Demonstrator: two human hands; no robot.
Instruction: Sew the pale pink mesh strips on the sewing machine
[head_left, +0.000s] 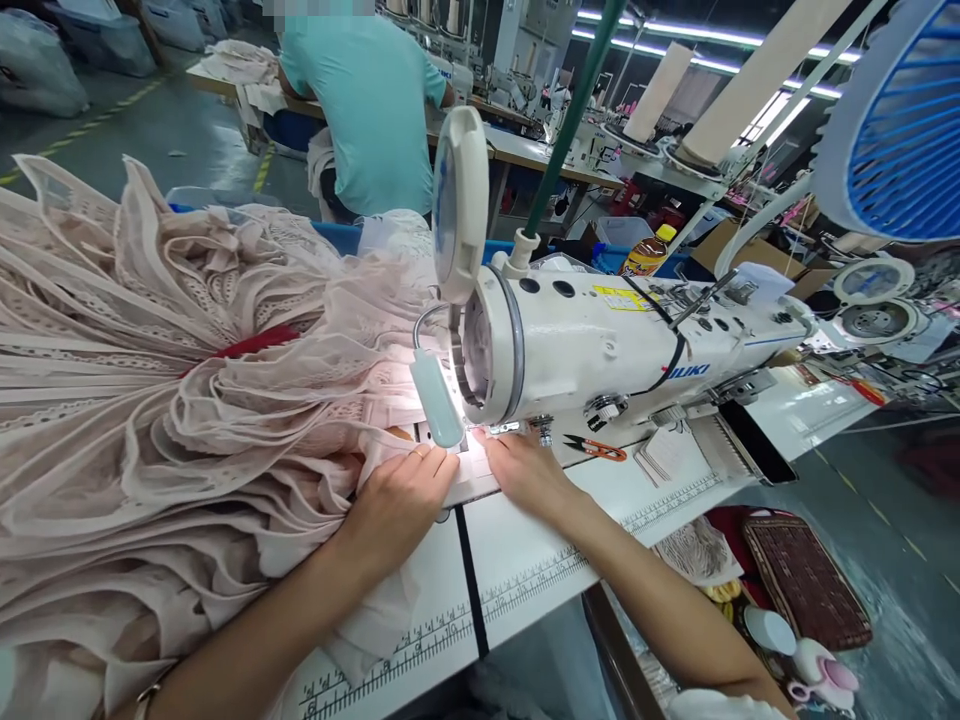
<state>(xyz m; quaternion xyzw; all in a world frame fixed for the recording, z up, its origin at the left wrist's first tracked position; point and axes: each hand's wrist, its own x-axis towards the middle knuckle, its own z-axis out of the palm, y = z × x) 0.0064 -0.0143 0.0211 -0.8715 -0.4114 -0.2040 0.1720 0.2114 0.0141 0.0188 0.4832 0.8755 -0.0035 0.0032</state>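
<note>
My left hand (405, 485) rests on the machine bed with bent fingers pressed together on pale pink fabric (384, 445), part of the large lacy pile at its left. Close beside it, my right hand (523, 468) has its fingertips closed on the edge of the same fabric, near the needle area of a white sewing machine (577, 345). A small lamp (437, 400) lights the spot between the hands and partly hides the needle. Orange-handled thread snips (596, 448) lie on the bed just right of my right hand.
Fabric tied with a red strip (259, 343) heaps over the table's left side. A stack of small fabric pieces (671, 450) lies right of the snips. A blue fan (892, 130) hangs at upper right. Ahead sits a person in a turquoise shirt (360, 110).
</note>
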